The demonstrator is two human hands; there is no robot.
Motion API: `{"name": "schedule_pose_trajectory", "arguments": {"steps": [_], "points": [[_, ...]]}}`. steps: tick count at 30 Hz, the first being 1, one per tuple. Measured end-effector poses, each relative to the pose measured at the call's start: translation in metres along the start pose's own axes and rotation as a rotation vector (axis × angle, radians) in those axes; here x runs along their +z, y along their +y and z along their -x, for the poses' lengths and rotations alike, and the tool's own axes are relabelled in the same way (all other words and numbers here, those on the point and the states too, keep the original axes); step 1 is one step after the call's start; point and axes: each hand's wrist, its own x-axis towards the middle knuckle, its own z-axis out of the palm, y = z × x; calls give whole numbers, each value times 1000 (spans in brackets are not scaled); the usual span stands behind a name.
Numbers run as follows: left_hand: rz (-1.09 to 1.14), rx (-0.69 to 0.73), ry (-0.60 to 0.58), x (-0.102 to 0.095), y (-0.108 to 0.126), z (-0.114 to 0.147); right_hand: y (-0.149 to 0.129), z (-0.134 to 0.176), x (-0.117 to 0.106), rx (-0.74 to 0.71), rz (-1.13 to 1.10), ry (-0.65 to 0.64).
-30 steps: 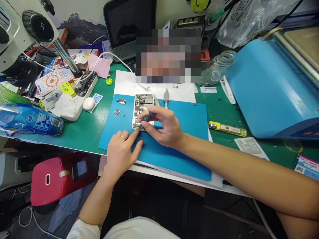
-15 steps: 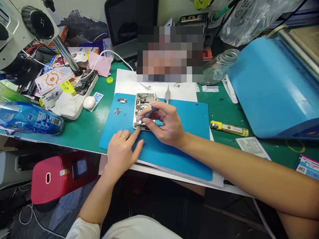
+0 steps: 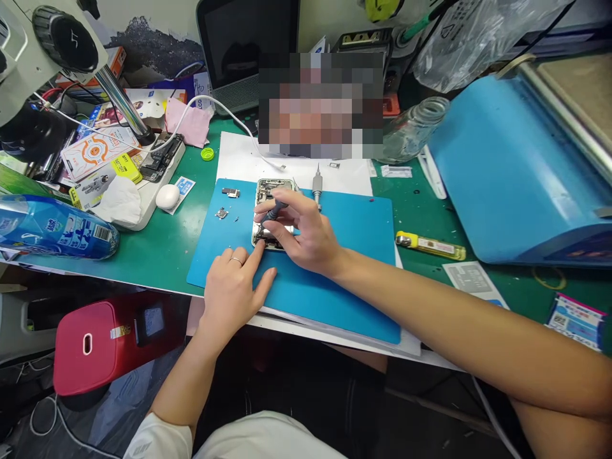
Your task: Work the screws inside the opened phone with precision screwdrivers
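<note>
An opened phone lies on the blue mat, its inner parts bare. My right hand is closed round a grey screwdriver, held tilted over the phone; the tool's tip is too small to make out. At the phone's lower left corner rests the index finger of my left hand, the other fingers loosely bent and the thumb apart. A second screwdriver lies just beyond the phone. Small phone parts and a metal piece lie to the phone's left.
On the left are a microscope, a blue plastic pack and a white earbud case. A yellow cutter and a large blue machine stand right. Behind are a glass jar and a blurred-out patch.
The whole view has shifted slightly. My right hand and the screwdriver have tipped a little toward the phone's left side. My left index finger stays at the phone's corner.
</note>
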Motion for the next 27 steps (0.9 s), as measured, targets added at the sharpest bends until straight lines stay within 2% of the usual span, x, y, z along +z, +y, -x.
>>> {"name": "schedule_pose_trajectory", "arguments": {"steps": [20,27], "points": [[35,-25,-38,-1,-3,1,2,-1,4,29,54,-47],[28,-42,-45,-1,-2,1,-4,-15,4,7,147,-173]]}}
